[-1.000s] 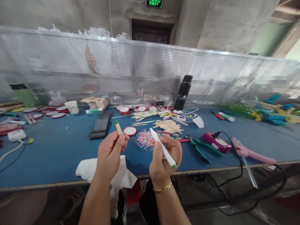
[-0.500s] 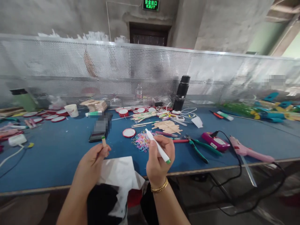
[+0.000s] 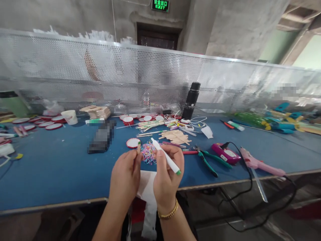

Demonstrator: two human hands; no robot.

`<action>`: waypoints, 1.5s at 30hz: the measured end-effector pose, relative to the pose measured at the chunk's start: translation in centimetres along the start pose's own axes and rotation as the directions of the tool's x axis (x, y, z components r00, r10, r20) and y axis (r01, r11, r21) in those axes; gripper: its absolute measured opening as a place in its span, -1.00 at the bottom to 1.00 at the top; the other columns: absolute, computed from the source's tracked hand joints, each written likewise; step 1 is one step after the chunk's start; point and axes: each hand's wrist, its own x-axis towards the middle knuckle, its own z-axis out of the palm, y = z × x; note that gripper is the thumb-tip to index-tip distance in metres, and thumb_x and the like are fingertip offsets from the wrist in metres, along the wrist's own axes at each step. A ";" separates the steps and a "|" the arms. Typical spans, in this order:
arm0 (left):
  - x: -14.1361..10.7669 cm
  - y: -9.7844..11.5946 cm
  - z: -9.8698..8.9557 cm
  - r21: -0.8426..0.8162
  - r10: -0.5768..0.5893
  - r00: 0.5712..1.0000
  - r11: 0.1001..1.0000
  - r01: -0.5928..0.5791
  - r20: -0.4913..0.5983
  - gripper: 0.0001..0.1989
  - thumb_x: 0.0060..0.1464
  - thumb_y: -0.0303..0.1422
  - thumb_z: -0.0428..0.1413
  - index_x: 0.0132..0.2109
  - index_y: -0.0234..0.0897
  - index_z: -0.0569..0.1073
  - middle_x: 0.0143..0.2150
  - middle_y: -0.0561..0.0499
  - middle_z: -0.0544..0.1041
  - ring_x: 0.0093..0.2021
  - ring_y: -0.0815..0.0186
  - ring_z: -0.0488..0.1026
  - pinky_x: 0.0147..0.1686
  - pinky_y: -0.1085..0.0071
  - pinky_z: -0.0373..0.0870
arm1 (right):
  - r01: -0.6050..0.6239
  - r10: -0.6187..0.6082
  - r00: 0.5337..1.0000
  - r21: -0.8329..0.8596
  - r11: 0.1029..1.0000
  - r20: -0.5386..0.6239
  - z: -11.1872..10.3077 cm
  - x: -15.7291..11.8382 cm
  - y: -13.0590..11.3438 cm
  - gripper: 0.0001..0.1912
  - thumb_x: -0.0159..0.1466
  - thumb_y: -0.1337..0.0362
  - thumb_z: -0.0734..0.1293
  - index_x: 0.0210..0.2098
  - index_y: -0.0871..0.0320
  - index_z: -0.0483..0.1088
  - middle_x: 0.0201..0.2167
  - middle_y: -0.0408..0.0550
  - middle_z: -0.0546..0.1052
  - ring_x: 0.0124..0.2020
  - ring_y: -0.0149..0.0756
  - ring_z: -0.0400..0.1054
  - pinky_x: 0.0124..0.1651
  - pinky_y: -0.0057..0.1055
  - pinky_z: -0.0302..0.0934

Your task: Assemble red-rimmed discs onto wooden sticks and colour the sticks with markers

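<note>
My left hand [image 3: 126, 174] pinches a wooden craft stick [image 3: 138, 147] whose upper end is coloured green. Close beside it, my right hand [image 3: 168, 170] is closed around a white marker [image 3: 166, 156] with a green end; its other end points up and to the left, toward the stick. The two hands are near each other but apart. Behind them lies a heap of small coloured rubber bands [image 3: 148, 154], partly covered by my fingers. White tissue paper [image 3: 147, 184] hangs over the table edge below my hands.
Wooden sticks [image 3: 176, 136] and a red-rimmed white disc [image 3: 133, 143] lie beyond my hands. Pliers [image 3: 206, 157], a purple device [image 3: 225, 153] and a pink glue gun [image 3: 260, 164] are to the right. A black bottle [image 3: 191, 101] stands behind; a dark phone [image 3: 102, 137] lies left.
My left hand has moved right with the craft stick, coming close to my right hand. The right hand still holds the marker, and the view has shifted slightly.
</note>
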 end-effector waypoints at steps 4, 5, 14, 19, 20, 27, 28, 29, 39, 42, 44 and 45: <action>-1.9 0.5 0.6 0.019 -0.087 0.995 0.996 0.086 0.041 -0.73 0.32 -0.27 -0.10 -0.39 -0.14 0.27 -0.41 -0.02 0.48 -0.38 0.17 0.42 -0.38 0.33 0.19 | -0.055 0.054 0.998 0.079 0.995 0.011 1.4 -1.1 -1.1 -0.87 0.41 0.18 0.28 -0.13 0.09 0.36 -0.34 -0.13 0.50 -0.39 -0.38 0.47 -0.32 -0.41 0.42; -2.3 0.6 0.5 0.006 -0.104 0.994 0.995 0.104 0.033 -0.74 0.31 -0.28 -0.09 -0.38 -0.14 0.27 -0.40 -0.02 0.49 -0.37 0.16 0.42 -0.39 0.32 0.19 | -0.073 0.073 0.997 0.096 0.993 0.002 1.6 -1.3 -0.8 -0.86 0.40 0.17 0.28 -0.14 0.10 0.36 -0.36 -0.14 0.50 -0.40 -0.38 0.46 -0.32 -0.41 0.41; 1.3 1.9 0.0 -0.310 -0.093 0.978 0.950 0.030 -0.189 -0.72 0.34 -0.23 -0.06 -0.26 -0.21 0.47 -0.24 -0.05 0.55 -0.19 0.20 0.46 -0.14 0.33 0.34 | -0.226 0.236 0.970 0.143 0.964 -0.054 2.0 -1.2 2.8 -0.78 0.33 0.11 0.33 -0.20 0.15 0.40 -0.29 -0.09 0.48 -0.30 -0.34 0.42 -0.22 -0.33 0.39; 2.7 1.3 2.5 -0.685 -0.208 0.977 0.705 0.184 0.049 -0.72 0.28 -0.19 0.01 -0.33 -0.24 0.44 -0.40 0.05 0.46 -0.40 0.32 0.36 -0.36 0.44 0.31 | -0.210 0.222 0.974 0.195 0.958 -0.041 1.8 -1.4 2.5 -0.80 0.34 0.14 0.34 -0.19 0.14 0.39 -0.27 -0.09 0.49 -0.28 -0.34 0.45 -0.18 -0.32 0.39; 2.6 1.1 2.7 -0.693 -0.195 0.975 0.688 0.216 0.110 -0.74 0.25 -0.20 0.05 -0.35 -0.24 0.43 -0.42 0.06 0.44 -0.40 0.34 0.33 -0.35 0.45 0.31 | -0.213 0.224 0.974 0.208 0.955 -0.030 1.7 -1.4 2.6 -0.80 0.34 0.14 0.34 -0.17 0.14 0.39 -0.27 -0.09 0.50 -0.29 -0.34 0.45 -0.18 -0.33 0.39; 1.8 0.2 2.9 -0.758 -0.207 0.971 0.613 0.221 0.116 -0.74 0.15 -0.16 0.16 -0.35 -0.27 0.46 -0.37 0.04 0.45 -0.31 0.31 0.34 -0.27 0.44 0.30 | -0.152 0.146 0.988 0.137 0.979 0.057 1.5 -1.0 3.0 -0.81 0.34 0.15 0.34 -0.17 0.15 0.40 -0.26 -0.07 0.50 -0.26 -0.31 0.46 -0.18 -0.30 0.41; 1.7 0.1 2.8 -0.756 -0.205 0.973 0.620 0.211 0.103 -0.72 0.16 -0.15 0.15 -0.37 -0.27 0.45 -0.39 0.05 0.43 -0.33 0.32 0.33 -0.29 0.44 0.29 | -0.119 0.113 0.992 0.105 0.987 0.059 1.6 -1.0 3.0 -0.82 0.34 0.17 0.34 -0.18 0.15 0.40 -0.28 -0.08 0.50 -0.27 -0.31 0.46 -0.19 -0.31 0.40; 1.7 0.1 2.7 -0.744 -0.200 0.975 0.637 0.201 0.093 -0.70 0.17 -0.14 0.14 -0.38 -0.27 0.43 -0.41 0.06 0.42 -0.35 0.32 0.31 -0.31 0.44 0.28 | -0.078 0.074 0.996 0.071 0.994 0.058 1.7 -0.9 2.9 -0.84 0.35 0.18 0.33 -0.19 0.15 0.39 -0.30 -0.09 0.49 -0.30 -0.32 0.45 -0.20 -0.31 0.40; 0.8 -1.3 0.9 -0.531 -0.042 0.982 0.837 0.134 0.182 -0.63 0.31 -0.13 0.00 -0.40 -0.25 0.37 -0.46 0.09 0.37 -0.41 0.33 0.27 -0.39 0.43 0.15 | 0.132 -0.133 0.991 -0.102 0.986 0.005 1.1 -1.2 3.0 -0.92 0.36 0.27 0.32 -0.26 0.14 0.40 -0.36 -0.15 0.44 -0.37 -0.39 0.38 -0.30 -0.43 0.33; 0.8 -1.5 0.7 -0.556 -0.027 0.977 0.819 0.143 0.211 -0.63 0.32 -0.14 0.00 -0.40 -0.25 0.35 -0.48 0.10 0.32 -0.42 0.34 0.22 -0.39 0.42 0.14 | 0.125 -0.123 0.992 -0.098 0.987 0.028 0.9 -1.1 2.8 -0.90 0.36 0.27 0.31 -0.29 0.13 0.38 -0.39 -0.17 0.42 -0.42 -0.40 0.37 -0.36 -0.45 0.32; 0.8 -1.5 0.8 -0.561 -0.012 0.975 0.816 0.138 0.222 -0.64 0.32 -0.14 0.00 -0.40 -0.26 0.35 -0.45 0.09 0.34 -0.40 0.33 0.23 -0.37 0.42 0.15 | 0.149 -0.145 0.988 -0.092 0.985 0.046 0.9 -1.1 2.7 -0.91 0.36 0.28 0.30 -0.30 0.12 0.36 -0.40 -0.17 0.42 -0.42 -0.40 0.37 -0.35 -0.43 0.32; 0.7 -1.5 0.8 -0.555 0.000 0.975 0.822 0.127 0.222 -0.63 0.32 -0.14 0.00 -0.40 -0.26 0.35 -0.44 0.09 0.36 -0.39 0.33 0.23 -0.37 0.42 0.15 | 0.171 -0.166 0.985 -0.096 0.981 0.051 1.0 -1.1 2.7 -0.91 0.36 0.29 0.30 -0.31 0.12 0.36 -0.39 -0.17 0.43 -0.41 -0.39 0.38 -0.32 -0.41 0.33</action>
